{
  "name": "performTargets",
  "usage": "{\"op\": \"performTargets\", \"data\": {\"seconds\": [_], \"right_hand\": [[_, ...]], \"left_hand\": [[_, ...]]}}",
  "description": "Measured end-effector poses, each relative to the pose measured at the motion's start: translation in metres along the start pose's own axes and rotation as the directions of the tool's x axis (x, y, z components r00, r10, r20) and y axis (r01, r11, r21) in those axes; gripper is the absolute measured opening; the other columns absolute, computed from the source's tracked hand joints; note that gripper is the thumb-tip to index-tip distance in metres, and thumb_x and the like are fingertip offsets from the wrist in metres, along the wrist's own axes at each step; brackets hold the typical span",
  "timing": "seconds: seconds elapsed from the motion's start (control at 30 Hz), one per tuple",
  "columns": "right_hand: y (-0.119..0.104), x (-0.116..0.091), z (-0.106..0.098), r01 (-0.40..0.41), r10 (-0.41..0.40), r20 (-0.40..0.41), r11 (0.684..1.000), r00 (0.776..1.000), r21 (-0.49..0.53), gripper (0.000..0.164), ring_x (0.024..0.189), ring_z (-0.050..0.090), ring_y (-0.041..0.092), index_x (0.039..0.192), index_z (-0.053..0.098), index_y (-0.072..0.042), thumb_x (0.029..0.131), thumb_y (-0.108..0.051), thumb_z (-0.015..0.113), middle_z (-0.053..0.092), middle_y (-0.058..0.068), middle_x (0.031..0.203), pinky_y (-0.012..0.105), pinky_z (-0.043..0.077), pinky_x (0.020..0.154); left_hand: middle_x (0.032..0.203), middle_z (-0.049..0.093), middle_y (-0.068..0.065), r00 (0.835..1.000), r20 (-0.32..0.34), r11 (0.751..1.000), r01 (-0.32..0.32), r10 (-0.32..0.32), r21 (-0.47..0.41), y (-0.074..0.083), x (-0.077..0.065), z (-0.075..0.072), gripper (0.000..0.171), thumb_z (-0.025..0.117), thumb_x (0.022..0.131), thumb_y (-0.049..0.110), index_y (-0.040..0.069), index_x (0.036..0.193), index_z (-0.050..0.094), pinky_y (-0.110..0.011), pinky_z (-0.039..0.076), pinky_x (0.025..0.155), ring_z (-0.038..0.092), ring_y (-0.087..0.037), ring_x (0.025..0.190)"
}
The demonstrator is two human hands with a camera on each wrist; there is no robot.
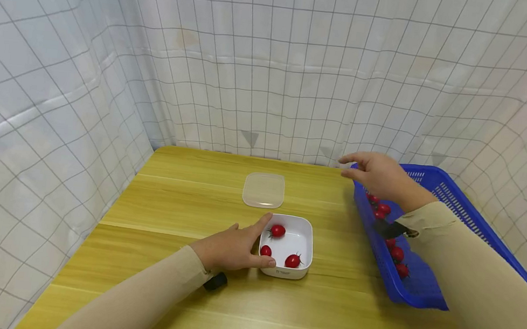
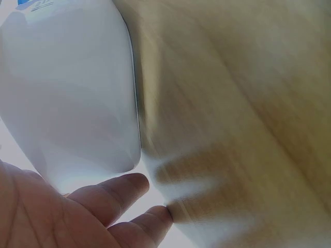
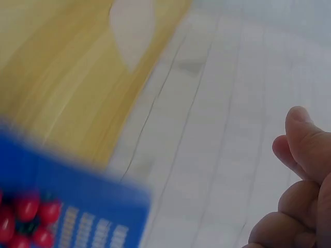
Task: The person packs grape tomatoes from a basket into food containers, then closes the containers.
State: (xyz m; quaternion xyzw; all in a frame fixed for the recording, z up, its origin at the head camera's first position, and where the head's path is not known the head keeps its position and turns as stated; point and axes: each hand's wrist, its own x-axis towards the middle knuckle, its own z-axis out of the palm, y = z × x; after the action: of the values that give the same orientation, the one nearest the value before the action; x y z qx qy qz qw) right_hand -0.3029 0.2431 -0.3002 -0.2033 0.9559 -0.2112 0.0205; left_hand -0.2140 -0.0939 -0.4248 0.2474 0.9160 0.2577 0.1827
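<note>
White square plastic box [image 1: 289,243] holding three red oval tomatoes [image 1: 292,260] sits against the left hand [image 1: 230,247], thumb and forefinger outspread; the right hand [image 1: 378,175] (fingers loosely bent, parted, gripping nothing visible) hovers beside a blue perforated basket [image 1: 416,300] of more tomatoes [image 1: 397,253].

- A table [image 1: 166,207] of yellow wood grain, its plank lines running from side to side, spread beneath the left hand [image 1: 234,247] and reaching across toward the right hand [image 1: 384,179]
- A white container [image 1: 299,240], just right of the left hand and touching it
- A translucent lid [image 1: 264,190], beyond the left hand and well to the left of the right hand
- A blue basket [image 1: 406,298], under the right hand
</note>
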Motion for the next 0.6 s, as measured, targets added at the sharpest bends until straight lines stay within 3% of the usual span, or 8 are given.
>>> {"op": "performTargets", "data": {"seconds": [0.07, 0.23, 0.33, 0.43, 0.5, 0.6], "right_hand": [[0.026, 0.002, -0.007, -0.065, 0.065, -0.017, 0.998, 0.998, -0.016, 0.041, 0.051, 0.042, 0.015, 0.144, 0.065, -0.013, 0.108, -0.032, 0.061, 0.042, -0.001, 0.061, 0.034, 0.041, 0.056], [0.086, 0.002, -0.009, -0.124, 0.126, 0.024, 0.989, 0.992, -0.077, 0.042, 0.057, 0.043, 0.015, 0.141, 0.065, -0.004, 0.107, -0.028, 0.062, 0.067, 0.010, 0.080, 0.036, 0.041, 0.060], [0.112, -0.002, -0.003, -0.134, 0.142, 0.072, 0.985, 0.987, -0.108, 0.040, 0.063, 0.054, 0.023, 0.139, 0.067, -0.001, 0.106, -0.024, 0.063, 0.075, 0.023, 0.104, 0.041, 0.046, 0.065], [0.130, -0.009, 0.005, -0.133, 0.149, 0.121, 0.982, 0.981, -0.135, 0.037, 0.096, 0.070, 0.043, 0.136, 0.068, 0.000, 0.105, -0.018, 0.065, 0.067, 0.032, 0.132, 0.053, 0.055, 0.082], [0.138, -0.012, 0.009, -0.115, 0.135, 0.147, 0.984, 0.980, -0.137, 0.035, 0.122, 0.062, 0.053, 0.133, 0.070, 0.000, 0.102, -0.015, 0.067, 0.063, 0.033, 0.139, 0.062, 0.053, 0.096], [0.146, -0.015, 0.013, -0.088, 0.116, 0.190, 0.985, 0.975, -0.149, 0.034, 0.132, 0.055, 0.057, 0.131, 0.071, 0.000, 0.100, -0.013, 0.069, 0.062, 0.033, 0.139, 0.068, 0.048, 0.105]], "left_hand": [[0.173, 0.030, -0.003, 1.000, 0.000, 1.000, -0.004, 0.004, 0.002, 0.000, 0.000, 0.000, 0.110, 0.068, 0.094, 0.065, 0.019, 0.172, 0.006, -0.065, 0.011, 0.131, 0.042, -0.025, 0.155], [0.173, 0.030, -0.004, 1.000, 0.000, 1.000, 0.001, -0.001, -0.008, -0.001, 0.000, 0.001, 0.110, 0.068, 0.094, 0.066, 0.019, 0.172, 0.005, -0.065, 0.011, 0.131, 0.040, -0.025, 0.155], [0.173, 0.030, -0.003, 1.000, 0.001, 1.000, 0.011, -0.010, -0.024, -0.001, 0.000, 0.001, 0.111, 0.069, 0.093, 0.066, 0.020, 0.172, 0.005, -0.063, 0.010, 0.131, 0.041, -0.025, 0.155], [0.173, 0.029, -0.002, 1.000, 0.003, 0.999, 0.014, -0.014, -0.034, -0.001, 0.000, 0.002, 0.112, 0.069, 0.092, 0.066, 0.021, 0.172, 0.004, -0.063, 0.009, 0.132, 0.041, -0.026, 0.155], [0.174, 0.029, -0.001, 1.000, 0.005, 0.999, 0.016, -0.016, -0.035, -0.001, 0.000, 0.001, 0.112, 0.069, 0.092, 0.066, 0.021, 0.172, 0.004, -0.062, 0.008, 0.132, 0.041, -0.026, 0.155], [0.174, 0.028, -0.001, 1.000, 0.007, 0.999, 0.013, -0.013, -0.037, 0.000, 0.000, 0.001, 0.112, 0.070, 0.093, 0.065, 0.021, 0.172, 0.003, -0.063, 0.008, 0.132, 0.041, -0.026, 0.155]]}}
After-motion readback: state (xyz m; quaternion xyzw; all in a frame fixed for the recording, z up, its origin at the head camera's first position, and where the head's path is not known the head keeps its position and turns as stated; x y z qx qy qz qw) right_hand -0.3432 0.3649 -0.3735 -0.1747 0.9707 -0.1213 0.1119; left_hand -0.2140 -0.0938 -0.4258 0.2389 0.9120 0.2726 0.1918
